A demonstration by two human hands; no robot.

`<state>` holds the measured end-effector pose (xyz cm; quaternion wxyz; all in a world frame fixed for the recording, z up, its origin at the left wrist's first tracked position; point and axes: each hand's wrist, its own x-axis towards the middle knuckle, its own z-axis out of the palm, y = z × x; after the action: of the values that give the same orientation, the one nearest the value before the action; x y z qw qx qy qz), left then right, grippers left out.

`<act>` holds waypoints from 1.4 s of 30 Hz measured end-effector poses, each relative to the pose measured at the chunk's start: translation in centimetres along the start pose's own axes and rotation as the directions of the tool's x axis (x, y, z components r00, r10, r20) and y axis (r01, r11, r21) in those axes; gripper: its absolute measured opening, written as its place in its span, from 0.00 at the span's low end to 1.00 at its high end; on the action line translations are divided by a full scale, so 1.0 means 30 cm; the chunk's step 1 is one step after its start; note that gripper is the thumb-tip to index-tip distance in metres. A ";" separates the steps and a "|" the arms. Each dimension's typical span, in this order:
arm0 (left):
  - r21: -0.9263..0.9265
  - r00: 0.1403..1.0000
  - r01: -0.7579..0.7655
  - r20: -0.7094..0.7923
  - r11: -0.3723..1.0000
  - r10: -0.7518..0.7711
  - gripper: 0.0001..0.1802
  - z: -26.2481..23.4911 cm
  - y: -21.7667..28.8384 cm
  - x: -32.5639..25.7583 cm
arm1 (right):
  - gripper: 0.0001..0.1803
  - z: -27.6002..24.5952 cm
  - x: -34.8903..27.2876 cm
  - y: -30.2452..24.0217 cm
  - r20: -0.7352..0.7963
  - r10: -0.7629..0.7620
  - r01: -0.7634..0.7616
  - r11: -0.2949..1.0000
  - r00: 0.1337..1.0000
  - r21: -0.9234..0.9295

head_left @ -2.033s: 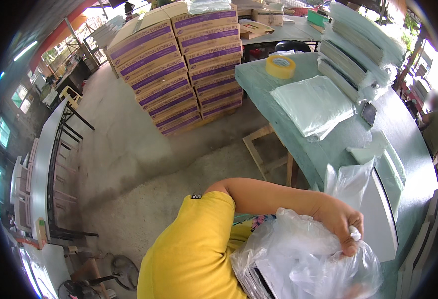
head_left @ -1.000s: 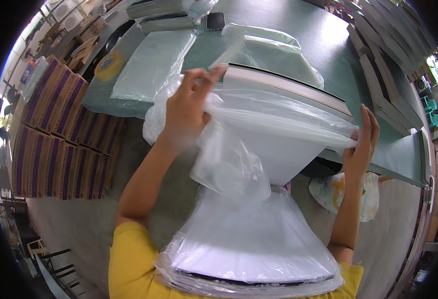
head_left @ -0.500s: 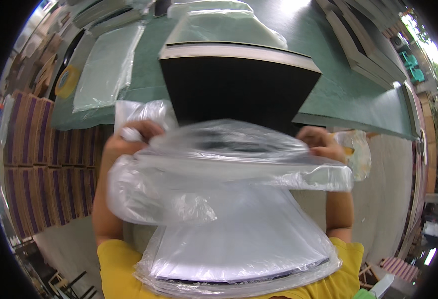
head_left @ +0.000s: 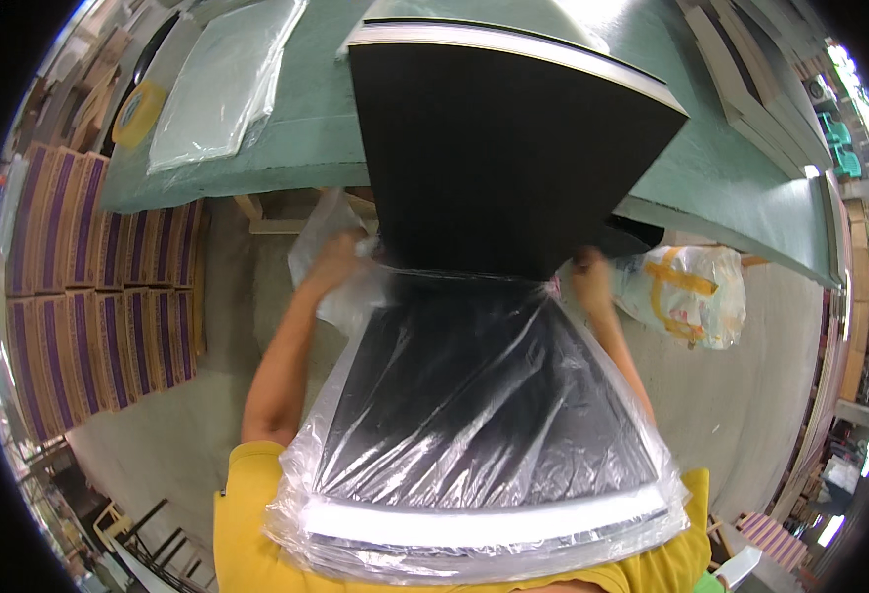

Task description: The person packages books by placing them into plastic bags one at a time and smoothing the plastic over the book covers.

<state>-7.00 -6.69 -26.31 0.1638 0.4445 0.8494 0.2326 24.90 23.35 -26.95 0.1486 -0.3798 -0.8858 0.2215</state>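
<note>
Gripping clear plastic [head_left: 314, 237], left hand [head_left: 335, 261] curled closed.

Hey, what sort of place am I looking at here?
Probably a packing workshop or small warehouse: there are stacked cardboard cartons, a roll of yellow packing tape on a green worktable, and a thick stack of black-faced boards.

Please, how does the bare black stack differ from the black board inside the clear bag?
The bare black stack is uncovered and looks smooth, while the bagged black board lies under wrinkled clear plastic. The stack shows a pale edge at its far end; the bagged board shows a bright band at its near end. The stack reaches over the green table, whereas the bagged board lies close to the yellow shirt. Both show black faces.
</note>
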 end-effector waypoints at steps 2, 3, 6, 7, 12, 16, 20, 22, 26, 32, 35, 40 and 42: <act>-0.219 0.928 0.362 0.176 0.906 -0.328 0.14 -0.420 0.310 0.035 | 0.08 -0.303 0.069 -0.171 0.107 0.222 -0.246 0.890 0.969 0.383; -0.367 0.990 0.139 0.077 0.920 -0.119 0.11 -0.547 0.357 -0.012 | 0.08 -0.471 0.069 -0.369 0.193 0.170 -0.252 0.786 0.966 0.565; -0.652 0.851 -0.100 0.336 0.752 0.404 0.13 -0.718 0.498 -0.140 | 0.20 -0.610 -0.009 -0.535 0.315 -0.809 -0.189 0.254 0.497 0.949; -0.700 0.683 -0.137 0.445 0.700 0.579 0.14 -0.777 0.603 -0.202 | 0.25 -0.619 0.010 -0.575 0.219 -0.976 -0.250 0.210 0.009 0.945; -0.512 0.608 -0.074 0.658 0.856 0.445 0.15 -0.229 0.581 -0.099 | 0.31 -0.243 -0.064 -0.494 0.798 -0.561 0.058 0.824 0.221 0.564; -0.391 0.949 0.108 0.316 0.914 0.023 0.13 0.024 0.377 -0.003 | 0.29 -0.089 0.034 -0.311 0.877 -0.172 0.111 0.984 0.449 0.136; -0.461 0.959 -0.276 -0.078 0.844 0.271 0.13 -0.164 0.619 0.105 | 0.21 -0.186 0.094 -0.583 0.644 -0.502 -0.204 0.675 0.577 0.709; -0.613 0.955 -0.293 -0.219 0.734 0.199 0.15 -0.293 0.702 0.125 | 0.13 -0.233 0.142 -0.676 0.584 -0.510 -0.434 0.391 0.632 0.812; -0.611 0.855 -0.402 -0.518 0.682 0.039 0.16 -0.522 0.633 0.144 | 0.10 -0.351 0.187 -0.642 0.651 -0.520 -0.317 0.591 0.553 0.742; -0.757 0.998 0.044 0.067 0.652 0.011 0.16 -0.478 0.625 0.107 | 0.12 -0.365 0.146 -0.631 0.507 -0.510 -0.183 0.556 0.695 0.810; -0.723 0.957 -0.021 0.184 0.690 0.222 0.23 -0.345 0.639 0.043 | 0.08 -0.336 0.159 -0.676 0.288 -0.331 -0.151 0.384 0.899 0.911; -0.509 0.936 0.154 0.351 0.847 0.041 0.28 -0.391 0.639 0.039 | 0.12 -0.383 0.167 -0.606 -0.083 0.154 0.060 0.149 0.985 0.987; -0.542 0.943 0.117 0.323 0.832 0.077 0.28 -0.364 0.611 0.046 | 0.13 -0.379 0.112 -0.605 -0.094 -0.084 0.113 0.273 0.992 0.955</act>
<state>-0.62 0.83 -7.35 0.4282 0.4015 0.7102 0.3887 16.54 17.88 -7.72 0.3708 -0.1618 -0.5955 0.6940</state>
